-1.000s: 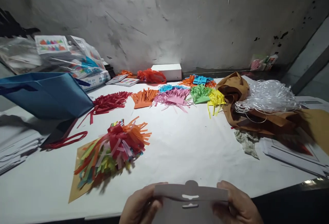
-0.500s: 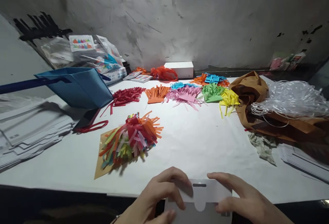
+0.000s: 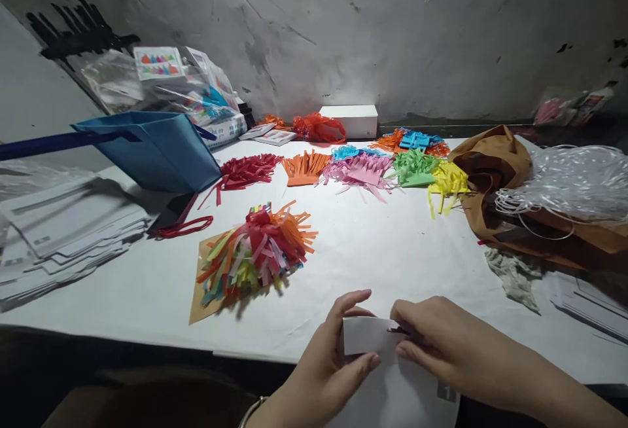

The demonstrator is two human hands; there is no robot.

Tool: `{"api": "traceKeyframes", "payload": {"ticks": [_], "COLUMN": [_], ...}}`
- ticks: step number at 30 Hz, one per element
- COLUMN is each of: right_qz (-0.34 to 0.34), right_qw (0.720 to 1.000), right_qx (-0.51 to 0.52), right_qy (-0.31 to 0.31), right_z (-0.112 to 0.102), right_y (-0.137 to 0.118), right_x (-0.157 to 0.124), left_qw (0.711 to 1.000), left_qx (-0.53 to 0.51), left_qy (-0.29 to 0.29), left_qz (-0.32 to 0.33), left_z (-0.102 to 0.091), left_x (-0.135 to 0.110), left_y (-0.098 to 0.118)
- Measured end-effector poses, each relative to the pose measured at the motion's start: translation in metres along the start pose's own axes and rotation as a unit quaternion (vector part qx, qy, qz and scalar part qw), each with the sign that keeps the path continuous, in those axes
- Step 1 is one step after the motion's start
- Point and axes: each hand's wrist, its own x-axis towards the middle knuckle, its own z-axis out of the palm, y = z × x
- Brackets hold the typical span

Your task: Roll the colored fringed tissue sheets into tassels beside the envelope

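A white cardboard box [image 3: 392, 385] with a folded flap and a dark slot is at the table's front edge, at the bottom of the view. My left hand [image 3: 326, 362] grips its left side, thumb across the front and fingers behind the top edge. The fingers of my right hand [image 3: 436, 336] pinch the flap beside the slot, covering its right part. A dark printed square marks the box's lower right. Left of my hands, a bundle of multicoloured paper tassels [image 3: 260, 245] lies on a brown sheet [image 3: 197, 303].
Fringed paper tassels in red [image 3: 250, 171], orange [image 3: 305, 169], pink [image 3: 360, 173], green [image 3: 416, 169] and yellow [image 3: 447, 182] line the table's middle. A blue bag [image 3: 161, 160] and stacked white cardboard [image 3: 63, 231] are left; brown cloth [image 3: 490, 160] and white cord [image 3: 579, 182] right.
My right hand has moved from the box's right edge onto the flap by the slot, and the flap now stands folded. My left thumb has come across the front.
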Motion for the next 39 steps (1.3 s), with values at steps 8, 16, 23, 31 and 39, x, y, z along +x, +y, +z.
{"api": "traceKeyframes", "payload": {"ticks": [8,16,23,31,39], "right_qz": [-0.009,-0.025,-0.023,-0.025,-0.031], "right_qw": [1.0,0.998,0.999,0.995,0.999], "right_qx": [0.017,0.029,-0.029,-0.086,0.004], "right_qy": [-0.021,-0.043,-0.027,-0.039,-0.038], "right_z": [-0.001,-0.008,-0.005,-0.003,-0.005], "right_y": [0.002,0.008,0.005,0.006,0.012], "right_x": [0.009,0.013,0.015,0.014,0.015], "left_qw": [0.999,0.997,0.998,0.998,0.997], "left_qx": [0.03,-0.037,-0.017,0.016,0.07], "left_qy": [0.008,0.012,0.023,0.027,0.034], "left_qz": [-0.007,-0.068,-0.058,-0.058,-0.015], "left_z": [-0.002,-0.002,0.0,0.004,0.006], "left_x": [0.005,0.006,0.007,0.007,0.007], "left_y": [0.0,-0.011,-0.006,-0.008,-0.006]}}
